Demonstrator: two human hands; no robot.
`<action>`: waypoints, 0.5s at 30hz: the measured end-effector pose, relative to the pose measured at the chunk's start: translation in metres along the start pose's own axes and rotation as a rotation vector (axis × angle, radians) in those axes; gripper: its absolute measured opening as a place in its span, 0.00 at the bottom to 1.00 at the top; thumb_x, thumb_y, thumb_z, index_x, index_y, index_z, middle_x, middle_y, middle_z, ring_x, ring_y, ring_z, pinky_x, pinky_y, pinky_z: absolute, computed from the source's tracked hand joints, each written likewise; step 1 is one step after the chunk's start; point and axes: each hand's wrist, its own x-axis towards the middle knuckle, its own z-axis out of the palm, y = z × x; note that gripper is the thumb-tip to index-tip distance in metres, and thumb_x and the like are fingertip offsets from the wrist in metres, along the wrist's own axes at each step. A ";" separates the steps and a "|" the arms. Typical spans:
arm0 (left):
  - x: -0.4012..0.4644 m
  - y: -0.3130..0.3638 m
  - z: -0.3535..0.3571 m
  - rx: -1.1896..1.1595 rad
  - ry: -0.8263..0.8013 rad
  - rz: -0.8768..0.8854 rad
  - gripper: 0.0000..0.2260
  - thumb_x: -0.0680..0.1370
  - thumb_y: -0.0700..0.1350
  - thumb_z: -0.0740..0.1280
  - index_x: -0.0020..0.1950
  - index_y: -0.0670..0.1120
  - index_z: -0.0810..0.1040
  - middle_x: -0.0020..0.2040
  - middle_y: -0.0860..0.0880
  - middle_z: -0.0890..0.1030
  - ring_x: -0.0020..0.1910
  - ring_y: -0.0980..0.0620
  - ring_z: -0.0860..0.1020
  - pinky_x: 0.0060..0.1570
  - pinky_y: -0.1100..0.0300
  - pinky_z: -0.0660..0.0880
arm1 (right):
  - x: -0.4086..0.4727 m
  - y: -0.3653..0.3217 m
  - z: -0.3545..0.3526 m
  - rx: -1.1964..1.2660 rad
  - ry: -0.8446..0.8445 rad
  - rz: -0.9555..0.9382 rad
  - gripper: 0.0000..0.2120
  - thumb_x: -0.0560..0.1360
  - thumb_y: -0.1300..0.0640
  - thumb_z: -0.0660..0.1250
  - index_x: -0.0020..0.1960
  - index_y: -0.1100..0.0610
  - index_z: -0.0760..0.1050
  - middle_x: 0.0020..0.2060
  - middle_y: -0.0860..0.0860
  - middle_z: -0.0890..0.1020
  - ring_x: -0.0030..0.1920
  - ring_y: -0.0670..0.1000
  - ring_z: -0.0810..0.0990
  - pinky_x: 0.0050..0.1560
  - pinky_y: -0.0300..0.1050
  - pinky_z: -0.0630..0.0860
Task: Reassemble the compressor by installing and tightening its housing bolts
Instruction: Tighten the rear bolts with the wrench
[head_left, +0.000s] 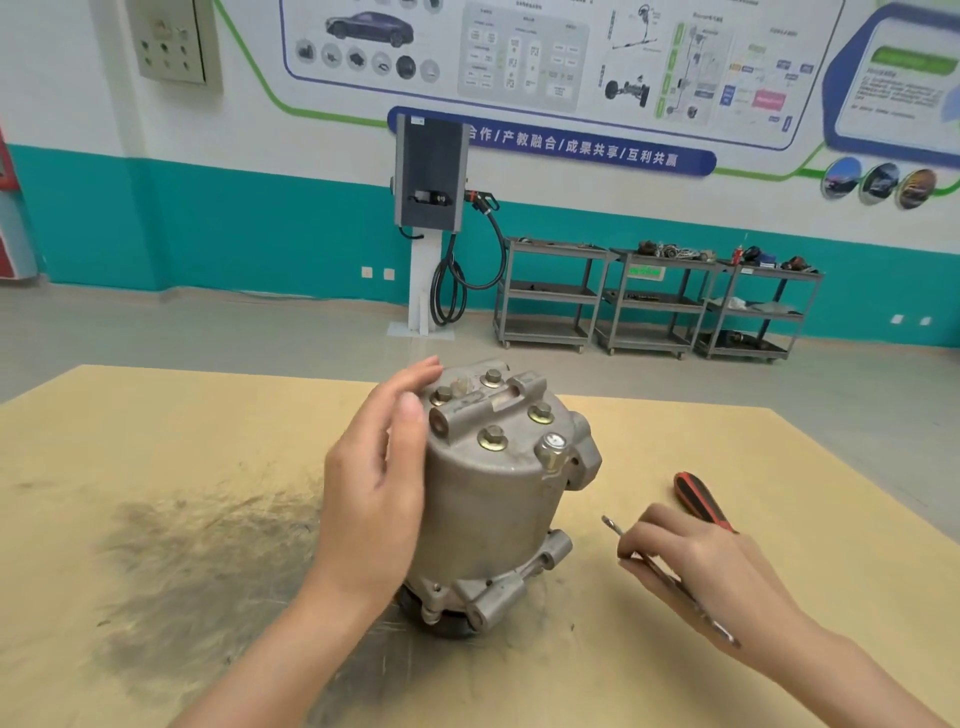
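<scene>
A grey metal compressor (488, 499) stands upright in the middle of the wooden table (156, 441). Several brass-coloured housing bolts (492, 439) sit in its top face, beside a larger silver fitting (553, 448). My left hand (379, 488) lies against the compressor's left side with straight fingers, fingertips near the top edge. To the right of the compressor, my right hand (696, 566) grips a thin metal wrench (670, 577) just above the table; its tip points up and left.
A red and black handled screwdriver (701, 501) lies on the table behind my right hand. A dark greasy smear (208, 545) covers the table's left part. Beyond the table are open floor, a charging post (428, 218) and metal shelf carts (654, 301).
</scene>
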 end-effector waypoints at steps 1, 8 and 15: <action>0.005 0.000 -0.003 -0.037 -0.011 -0.033 0.17 0.80 0.54 0.55 0.59 0.50 0.79 0.59 0.61 0.79 0.62 0.64 0.74 0.57 0.74 0.67 | -0.002 0.001 0.002 -0.033 -0.028 0.004 0.12 0.71 0.55 0.75 0.44 0.43 0.74 0.39 0.39 0.75 0.30 0.45 0.74 0.24 0.45 0.74; 0.021 0.000 -0.015 -0.084 -0.147 -0.103 0.14 0.75 0.54 0.62 0.52 0.51 0.84 0.59 0.61 0.80 0.61 0.64 0.75 0.57 0.74 0.69 | -0.007 0.001 0.010 -0.195 -0.063 -0.089 0.30 0.41 0.68 0.72 0.39 0.44 0.78 0.35 0.42 0.76 0.29 0.45 0.58 0.21 0.33 0.47; 0.020 -0.002 -0.019 -0.025 -0.198 -0.092 0.14 0.77 0.53 0.59 0.57 0.54 0.82 0.64 0.64 0.76 0.66 0.67 0.70 0.60 0.74 0.66 | -0.009 -0.004 0.017 -0.212 -0.170 -0.081 0.33 0.38 0.66 0.82 0.39 0.44 0.83 0.35 0.44 0.80 0.28 0.44 0.77 0.19 0.34 0.48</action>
